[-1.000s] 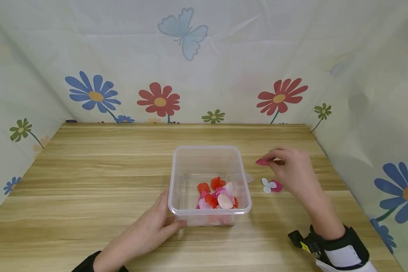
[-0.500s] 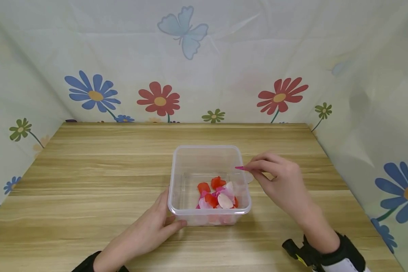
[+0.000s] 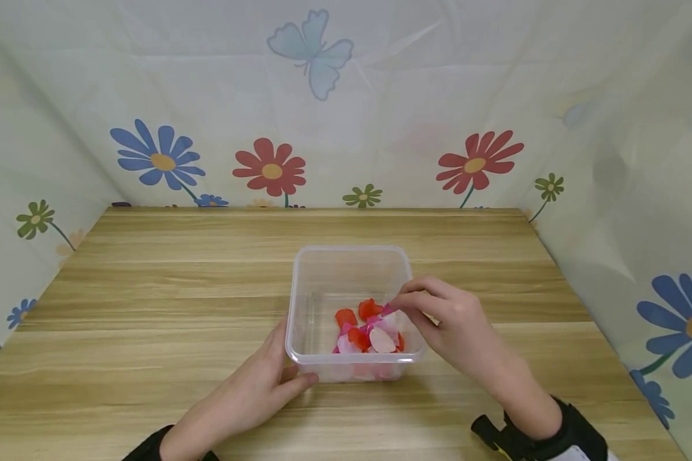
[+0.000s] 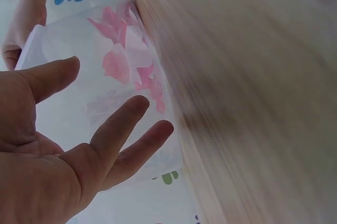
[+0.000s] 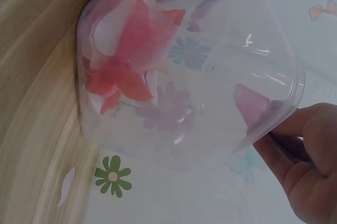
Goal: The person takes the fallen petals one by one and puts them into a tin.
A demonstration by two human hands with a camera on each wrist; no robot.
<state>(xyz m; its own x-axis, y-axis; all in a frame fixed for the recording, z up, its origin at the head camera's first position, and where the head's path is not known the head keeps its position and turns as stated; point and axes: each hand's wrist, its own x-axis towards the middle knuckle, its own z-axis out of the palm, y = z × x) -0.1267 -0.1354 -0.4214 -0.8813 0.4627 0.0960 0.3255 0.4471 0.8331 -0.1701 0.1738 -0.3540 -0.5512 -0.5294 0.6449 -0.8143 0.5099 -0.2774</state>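
Note:
A clear plastic box point(image 3: 346, 269) stands on the table, with red, pink and white petals point(image 3: 360, 338) heaped inside toward its near right. My left hand point(image 3: 254, 378) rests against the box's left side, fingers spread and fairly straight along the wall in the left wrist view. Over the right rim reaches my right hand point(image 3: 452, 320), thumb and fingertips pinching a magenta petal point(image 3: 387, 309) inside the box. Through the clear wall in the right wrist view that petal point(image 5: 251, 105) shows at the fingertips, above the heap.
One pale petal point(image 5: 65, 186) lies on the wooden table point(image 3: 150, 288) outside the box. A white cloth point(image 3: 380, 96) printed with flowers and a butterfly hangs behind the table and along both sides.
My right hand has moved left and down with the magenta petal, from right of the box to inside its right rim. My left hand and the box have stayed put.

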